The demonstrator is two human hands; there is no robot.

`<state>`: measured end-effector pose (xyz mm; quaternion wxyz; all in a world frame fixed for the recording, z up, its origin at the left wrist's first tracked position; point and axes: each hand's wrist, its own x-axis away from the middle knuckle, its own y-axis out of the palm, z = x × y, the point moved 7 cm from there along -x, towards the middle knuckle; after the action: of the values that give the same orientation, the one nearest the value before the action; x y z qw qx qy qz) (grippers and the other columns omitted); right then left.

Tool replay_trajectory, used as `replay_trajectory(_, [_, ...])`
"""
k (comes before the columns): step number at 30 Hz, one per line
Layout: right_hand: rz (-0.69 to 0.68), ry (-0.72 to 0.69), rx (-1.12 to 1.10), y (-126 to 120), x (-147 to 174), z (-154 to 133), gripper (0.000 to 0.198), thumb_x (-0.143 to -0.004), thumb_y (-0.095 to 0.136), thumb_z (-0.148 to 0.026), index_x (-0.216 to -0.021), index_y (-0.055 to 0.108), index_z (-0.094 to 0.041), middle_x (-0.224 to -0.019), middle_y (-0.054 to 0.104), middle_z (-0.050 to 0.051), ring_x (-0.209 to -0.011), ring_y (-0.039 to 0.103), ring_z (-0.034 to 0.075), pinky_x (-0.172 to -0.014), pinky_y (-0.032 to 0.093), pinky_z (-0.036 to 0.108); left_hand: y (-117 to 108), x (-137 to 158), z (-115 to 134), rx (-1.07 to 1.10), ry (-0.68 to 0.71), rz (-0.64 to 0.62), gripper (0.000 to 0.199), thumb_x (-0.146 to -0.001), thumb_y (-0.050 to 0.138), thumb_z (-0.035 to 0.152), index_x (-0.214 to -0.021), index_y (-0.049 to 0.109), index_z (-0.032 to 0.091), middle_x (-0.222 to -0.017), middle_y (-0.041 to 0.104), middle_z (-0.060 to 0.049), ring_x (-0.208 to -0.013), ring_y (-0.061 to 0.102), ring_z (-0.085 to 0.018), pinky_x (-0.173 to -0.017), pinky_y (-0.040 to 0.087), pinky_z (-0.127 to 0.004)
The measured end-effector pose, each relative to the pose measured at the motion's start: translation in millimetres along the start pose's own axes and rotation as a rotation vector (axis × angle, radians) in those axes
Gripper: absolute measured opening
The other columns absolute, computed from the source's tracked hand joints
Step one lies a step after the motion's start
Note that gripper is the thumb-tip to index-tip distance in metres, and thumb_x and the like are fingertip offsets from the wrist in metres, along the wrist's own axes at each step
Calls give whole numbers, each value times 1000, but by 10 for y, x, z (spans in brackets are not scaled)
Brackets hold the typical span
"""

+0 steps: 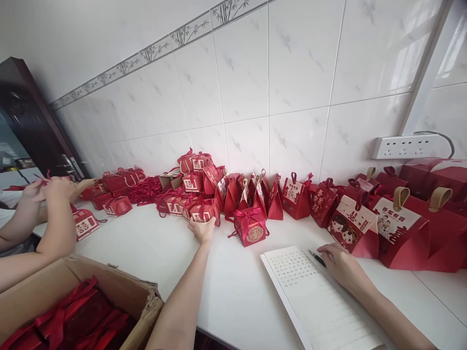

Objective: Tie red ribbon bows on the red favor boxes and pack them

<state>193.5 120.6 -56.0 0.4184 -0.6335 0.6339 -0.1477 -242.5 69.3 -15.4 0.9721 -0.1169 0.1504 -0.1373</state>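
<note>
My left hand (202, 231) reaches forward across the white table and is closed on the lower front of a small red gift box (201, 212) with a white double-happiness print. The box is at the near end of a pile of similar boxes. My right hand (334, 258) rests at the right edge of an open notebook (302, 291), fingers curled over a black pen (317, 258). Part of the pen is hidden under the hand. Handwriting fills the page's upper part. Between my hands stands a red box with a ribbon bow (250, 226).
Red triangular gift bags (359, 223) line the tiled wall. At lower left, a cardboard carton (146, 296) holds red ribboned boxes. Another person's hands (49, 189) work at the left, near a red box (85, 223). A power strip (406, 147) is on the wall.
</note>
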Motion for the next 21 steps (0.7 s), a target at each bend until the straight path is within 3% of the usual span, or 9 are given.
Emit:
replay_trajectory(4, [69,21,-63,-82,15,-71,38,-73,32,-46,-79,60,-21,-96,61,10,-81,62,27,-75,49,44,-110,276,339,158,144,72,77,-61,69,23,-123,22,17,-127,34,-17,-124,40,-25,-103,37,-39])
replay_trajectory(7, [104,-5,-174,-147,39,-227,40,-75,38,-54,-79,60,-21,-95,60,10,-83,61,28,-79,48,46,-179,670,856,428,440,37,78,-62,70,27,-123,22,19,-127,36,-16,-121,42,-25,-102,37,-41])
replay_trajectory(10, [56,7,-432,-119,64,-372,45,-75,49,-62,-87,61,-20,-100,59,11,-91,59,29,-82,49,46,-94,1316,1375,589,791,-230,81,-62,70,36,-125,22,20,-121,41,-15,-113,48,-26,-95,43,-43])
replay_trajectory(12, [16,20,-725,-81,89,-447,50,-77,51,-65,-105,57,-24,-111,57,10,-99,57,28,-83,50,45,29,1778,1547,611,953,-439,88,-59,72,41,-127,21,18,-118,42,-16,-109,51,-28,-91,47,-42])
replay_trajectory(14, [-23,-6,-1016,-66,118,-527,53,-79,48,-68,-117,51,-30,-121,54,8,-104,56,28,-83,51,46,148,2120,1534,603,1038,-557,91,-60,72,43,-128,20,17,-117,44,-17,-107,52,-29,-89,48,-43])
replay_trajectory(16, [-67,-25,-1202,-65,145,-590,51,-78,51,-68,-116,52,-34,-122,54,5,-106,55,28,-82,51,47,265,2286,1380,571,1047,-593,89,-63,71,43,-129,18,16,-115,46,-18,-107,53,-30,-87,50,-44])
replay_trajectory(21, [-172,54,-1339,20,169,-641,47,-80,54,-64,-112,56,-30,-109,62,5,-100,58,27,-78,53,43,481,2340,971,430,1085,-624,86,-69,68,41,-129,14,12,-115,48,-23,-111,53,-33,-84,51,-45])
